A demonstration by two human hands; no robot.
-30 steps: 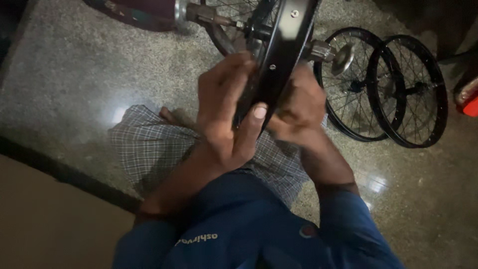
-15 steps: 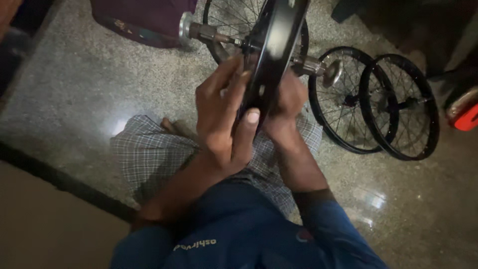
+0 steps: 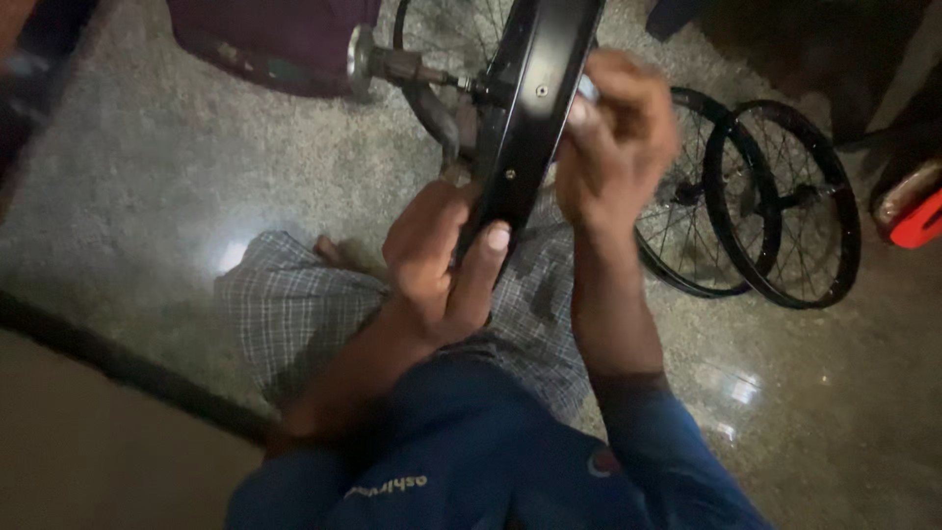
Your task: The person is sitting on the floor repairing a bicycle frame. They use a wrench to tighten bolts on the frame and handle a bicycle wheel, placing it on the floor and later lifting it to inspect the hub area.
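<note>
Since earlier, right hand (image 3: pixel 613 137) has risen along the black wheel rim (image 3: pixel 530 118), seemingly pinching something small; left hand (image 3: pixel 442 260) clamps the rim's lower edge. Next adjustment needs steady bracing.

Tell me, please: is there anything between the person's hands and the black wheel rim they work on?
Nothing visible. The left hand already grips the black wheel rim at its lower edge, thumb pressed on it. The right hand touches its right side higher up.
</note>
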